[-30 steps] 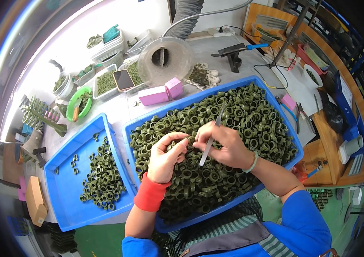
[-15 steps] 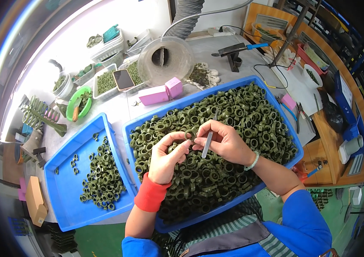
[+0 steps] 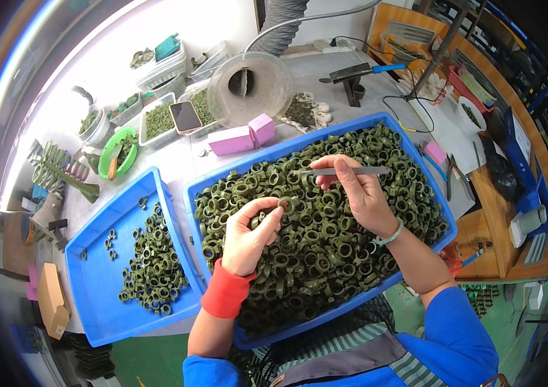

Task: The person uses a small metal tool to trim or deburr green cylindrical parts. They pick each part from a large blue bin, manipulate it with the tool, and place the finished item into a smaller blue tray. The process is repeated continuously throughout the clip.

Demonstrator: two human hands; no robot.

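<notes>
My left hand (image 3: 247, 237), a red band at its wrist, is closed in a pinch over the large blue tray (image 3: 192, 201). Between thumb and fingertips it grips a dark green ring (image 3: 284, 204). Up and to the right, my right hand (image 3: 363, 197) holds a slim grey metal scalpel (image 3: 361, 171) lying level across its fingers, apart from the ring. Heaps of similar green rings (image 3: 345, 248) fill the large tray below both hands. A second blue tray (image 3: 97, 290) at the left carries a smaller pile of such rings (image 3: 155, 267).
Behind the large tray stand a pink block (image 3: 232, 141), a phone (image 3: 185, 117) on tubs of green pieces and a clear round hood (image 3: 267, 90). A green bowl (image 3: 133, 155) sits at the far left. Pliers and hand tools (image 3: 449, 177) lie to the right.
My right hand has moved away from the left, up and rightward, and the scalpel has turned from steep to level. My left hand stays nearly in place with the ring.
</notes>
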